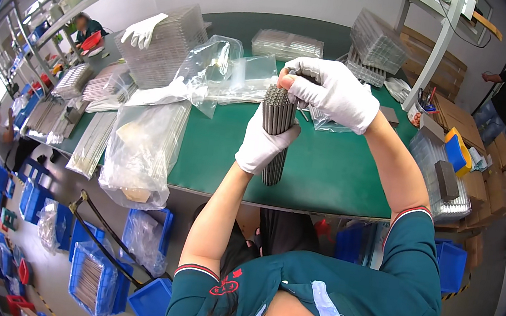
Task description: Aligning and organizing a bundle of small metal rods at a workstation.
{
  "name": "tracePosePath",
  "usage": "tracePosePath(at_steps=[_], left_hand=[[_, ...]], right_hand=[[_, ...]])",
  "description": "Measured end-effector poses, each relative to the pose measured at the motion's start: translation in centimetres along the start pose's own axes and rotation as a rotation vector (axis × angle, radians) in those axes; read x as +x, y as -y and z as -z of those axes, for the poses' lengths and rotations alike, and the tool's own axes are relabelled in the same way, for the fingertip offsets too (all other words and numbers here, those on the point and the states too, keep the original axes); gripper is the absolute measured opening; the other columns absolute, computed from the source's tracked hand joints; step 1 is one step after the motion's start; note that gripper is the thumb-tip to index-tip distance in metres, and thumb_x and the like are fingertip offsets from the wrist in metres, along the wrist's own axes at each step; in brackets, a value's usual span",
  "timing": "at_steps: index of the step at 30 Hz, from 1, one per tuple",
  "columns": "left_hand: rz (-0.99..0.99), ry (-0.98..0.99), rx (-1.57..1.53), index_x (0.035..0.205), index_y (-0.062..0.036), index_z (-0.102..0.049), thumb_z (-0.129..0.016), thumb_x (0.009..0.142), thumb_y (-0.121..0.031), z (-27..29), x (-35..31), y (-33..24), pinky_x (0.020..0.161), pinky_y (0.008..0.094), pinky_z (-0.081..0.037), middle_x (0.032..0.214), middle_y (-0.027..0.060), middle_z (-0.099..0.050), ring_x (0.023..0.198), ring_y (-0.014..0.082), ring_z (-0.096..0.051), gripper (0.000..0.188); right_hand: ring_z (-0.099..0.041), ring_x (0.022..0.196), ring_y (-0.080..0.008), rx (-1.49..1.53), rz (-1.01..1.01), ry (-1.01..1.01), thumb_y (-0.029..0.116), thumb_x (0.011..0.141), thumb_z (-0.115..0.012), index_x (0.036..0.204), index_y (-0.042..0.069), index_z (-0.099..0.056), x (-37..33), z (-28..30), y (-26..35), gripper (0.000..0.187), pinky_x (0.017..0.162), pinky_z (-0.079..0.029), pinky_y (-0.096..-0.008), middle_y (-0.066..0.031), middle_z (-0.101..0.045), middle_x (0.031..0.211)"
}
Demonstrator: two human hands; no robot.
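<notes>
A tight bundle of thin dark grey metal rods (278, 114) stands nearly upright over the green table, its round rod ends facing up. My left hand (261, 145), in a white glove, is wrapped around the bundle's middle. At the bundle's upper right edge is my right hand (340, 94), also in a white glove, its fingers curled and the bare thumb and fingertip pinched close to the rod ends. What sits inside that pinch is partly hidden. Behind the right hand, a clear plastic bag (328, 123) lies partly covered.
On the green table (221, 160), plastic-wrapped packs (148, 139) lie left and clear trays (287, 45) sit behind. A stacked tray block (164, 46) carries a white glove (143, 31). A shelf post (437, 54) rises right. Blue bins (150, 303) stand below; other people (505, 100) are farther off.
</notes>
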State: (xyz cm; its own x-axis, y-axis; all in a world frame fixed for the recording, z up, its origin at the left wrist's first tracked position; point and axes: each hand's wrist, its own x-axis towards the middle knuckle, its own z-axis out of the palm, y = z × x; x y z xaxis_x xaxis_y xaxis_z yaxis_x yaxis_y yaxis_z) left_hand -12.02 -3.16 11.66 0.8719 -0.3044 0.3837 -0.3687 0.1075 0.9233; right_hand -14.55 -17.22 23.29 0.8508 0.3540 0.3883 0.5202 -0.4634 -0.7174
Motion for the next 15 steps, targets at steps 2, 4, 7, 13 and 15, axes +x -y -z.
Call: tracePosePath(at_steps=[2, 4, 7, 13, 15], left_hand=[[-0.035, -0.014, 0.006, 0.087, -0.0016, -0.060, -0.067, 0.072, -0.008, 0.0, 0.1, 0.1, 0.065, 0.0268, -0.047, 0.075, 0.0049, -0.062, 0.068, 0.0127, -0.059, 0.017], [0.025, 0.015, 0.002, 0.101, -0.0040, -0.051, -0.069, 0.070, -0.010, 0.0, 0.2, 0.1, 0.068, 0.0255, -0.047, 0.081, 0.0025, -0.060, 0.071, 0.0106, -0.056, 0.036], [0.036, 0.022, -0.007, 0.101, -0.0038, -0.051, -0.069, 0.070, -0.011, 0.1, 0.1, 0.0, 0.068, 0.0257, -0.047, 0.081, 0.0028, -0.060, 0.071, 0.0108, -0.056, 0.036], [0.036, 0.019, 0.006, 0.099, -0.0039, -0.051, -0.069, 0.070, -0.011, 0.0, 0.1, 0.1, 0.069, 0.0264, -0.047, 0.080, 0.0031, -0.059, 0.071, 0.0112, -0.056, 0.034], [0.037, 0.017, 0.011, 0.098, -0.0039, -0.051, -0.069, 0.070, -0.011, 0.1, 0.1, 0.1, 0.068, 0.0263, -0.047, 0.080, 0.0031, -0.059, 0.071, 0.0112, -0.055, 0.034]], right_hand=[[-0.050, 0.069, -0.0045, -0.011, 0.008, -0.025, 0.022, 0.089, -0.060, 0.093, 0.002, -0.062, 0.0, 0.1, 0.1, 0.020, 0.064, -0.045, -0.0215, 0.0010, -0.057, 0.074], [-0.050, 0.069, -0.0044, -0.022, 0.019, -0.048, 0.022, 0.088, -0.060, 0.092, 0.002, -0.062, 0.0, 0.1, 0.0, 0.020, 0.064, -0.045, -0.0216, 0.0009, -0.057, 0.074], [-0.049, 0.068, -0.0043, -0.085, 0.067, -0.058, 0.021, 0.089, -0.059, 0.092, 0.002, -0.061, 0.1, 0.1, -0.4, 0.020, 0.063, -0.044, -0.0210, 0.0011, -0.056, 0.073], [-0.049, 0.068, -0.0051, -0.071, 0.037, -0.064, 0.021, 0.089, -0.059, 0.091, 0.001, -0.061, 0.2, 0.2, -0.5, 0.020, 0.064, -0.043, -0.0217, 0.0011, -0.056, 0.072], [-0.050, 0.069, -0.0055, -0.075, 0.035, -0.066, 0.021, 0.089, -0.059, 0.092, 0.001, -0.061, 0.3, 0.2, -0.8, 0.020, 0.064, -0.044, -0.0221, 0.0007, -0.056, 0.072]])
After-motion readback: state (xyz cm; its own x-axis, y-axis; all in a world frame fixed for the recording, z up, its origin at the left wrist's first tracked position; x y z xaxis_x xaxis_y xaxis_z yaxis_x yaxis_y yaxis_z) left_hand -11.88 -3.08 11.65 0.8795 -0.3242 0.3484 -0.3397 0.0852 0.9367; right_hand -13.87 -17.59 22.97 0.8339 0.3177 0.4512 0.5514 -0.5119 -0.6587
